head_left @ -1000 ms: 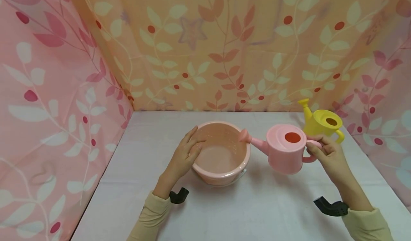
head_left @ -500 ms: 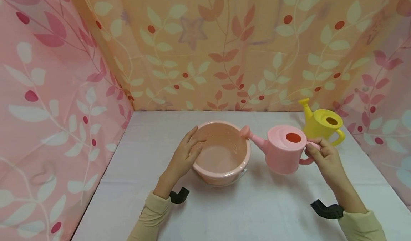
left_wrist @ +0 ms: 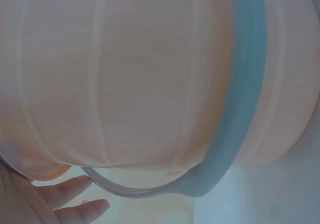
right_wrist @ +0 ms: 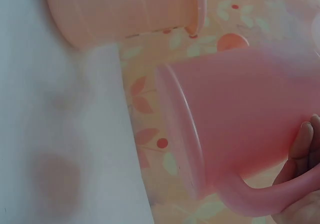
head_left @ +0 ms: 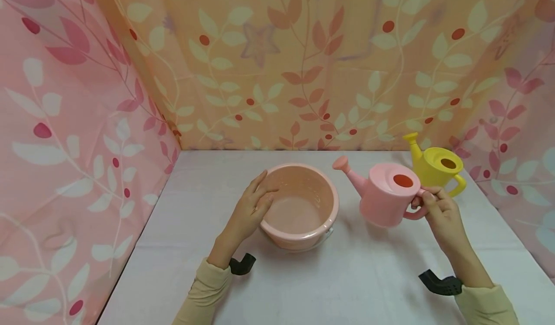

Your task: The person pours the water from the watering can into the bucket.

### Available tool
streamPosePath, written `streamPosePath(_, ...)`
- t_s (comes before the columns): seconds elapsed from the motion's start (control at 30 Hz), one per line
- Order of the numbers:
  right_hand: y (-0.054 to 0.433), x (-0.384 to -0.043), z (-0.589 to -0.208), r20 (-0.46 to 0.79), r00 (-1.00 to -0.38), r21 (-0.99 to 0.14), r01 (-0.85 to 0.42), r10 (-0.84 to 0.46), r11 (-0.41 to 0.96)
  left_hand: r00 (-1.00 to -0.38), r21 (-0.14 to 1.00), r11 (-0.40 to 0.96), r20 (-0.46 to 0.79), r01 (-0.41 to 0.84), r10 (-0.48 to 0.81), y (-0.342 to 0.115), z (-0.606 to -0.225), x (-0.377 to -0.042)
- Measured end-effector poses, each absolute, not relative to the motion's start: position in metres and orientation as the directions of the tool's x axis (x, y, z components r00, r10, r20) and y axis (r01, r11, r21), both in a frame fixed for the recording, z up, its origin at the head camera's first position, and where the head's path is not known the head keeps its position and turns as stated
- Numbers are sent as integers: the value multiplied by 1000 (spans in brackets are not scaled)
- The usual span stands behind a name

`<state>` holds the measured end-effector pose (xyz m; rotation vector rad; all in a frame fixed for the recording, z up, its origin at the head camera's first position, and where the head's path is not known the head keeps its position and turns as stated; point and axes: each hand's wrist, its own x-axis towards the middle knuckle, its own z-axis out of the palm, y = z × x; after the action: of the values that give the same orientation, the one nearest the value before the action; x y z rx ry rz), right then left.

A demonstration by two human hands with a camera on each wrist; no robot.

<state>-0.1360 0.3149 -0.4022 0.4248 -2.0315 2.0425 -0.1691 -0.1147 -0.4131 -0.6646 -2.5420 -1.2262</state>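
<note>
A pale pink bucket point(head_left: 299, 237) stands upright with nothing visible inside. My left hand point(head_left: 248, 207) rests against its left rim, fingers extended; in the left wrist view those fingers point(left_wrist: 82, 211) show beside the bucket wall point(left_wrist: 145, 84). The bucket's pale handle point(left_wrist: 245, 84) hangs down around its side. My right hand point(head_left: 444, 214) grips a pink watering can point(head_left: 383, 202) by its handle. The can is held above the table, its spout raised and pointing left, just right of the bucket. Its shadow falls on the cloth below. In the right wrist view the can point(right_wrist: 240, 114) overlaps the background near the bucket point(right_wrist: 125, 14).
A yellow watering can point(head_left: 433, 168) stands at the back right, behind the pink one. White cloth point(head_left: 347, 286) covers the table. Patterned fabric point(head_left: 295, 65) hangs along the back and both sides.
The pink watering can's spout has swung up and right, from over the bucket's right rim to beside it. The right wrist has shifted slightly left. My left hand and the bucket have stayed put.
</note>
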Motion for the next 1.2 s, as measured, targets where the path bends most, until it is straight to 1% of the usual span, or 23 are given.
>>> streamPosePath(0.13,317,-139,-406,392,-919,-915,-383,-49,-127,-871,681,544,395,490,291,-115,-412,-168)
streamPosePath(0.37,324,-145,-413,446,-892,-869,-411,-77,-276,-871,684,539,397,491,290,-114,-410,-166)
streamPosePath(0.47,325,-146,-416,452,-889,-862,-414,-74,-292,-875,691,537,387,483,290,-114,-409,-166)
streamPosePath(0.6,327,-149,-420,430,-901,-873,-400,-53,-279,-875,691,537,389,485,290,-114,-408,-165)
streamPosePath(0.77,330,-153,-425,412,-911,-873,-387,-27,-296,-870,686,535,398,493,291,-113,-407,-165)
streamPosePath(1.0,333,-159,-431,395,-919,-880,-383,14,-281,-869,686,533,400,495,292,-114,-407,-166)
streamPosePath(1.1,335,-162,-434,395,-918,-870,-382,20,-311,-866,686,529,404,500,294,-114,-409,-167)
streamPosePath(1.2,336,-165,-436,399,-917,-868,-385,21,-313,-866,688,526,406,500,293,-114,-410,-168)
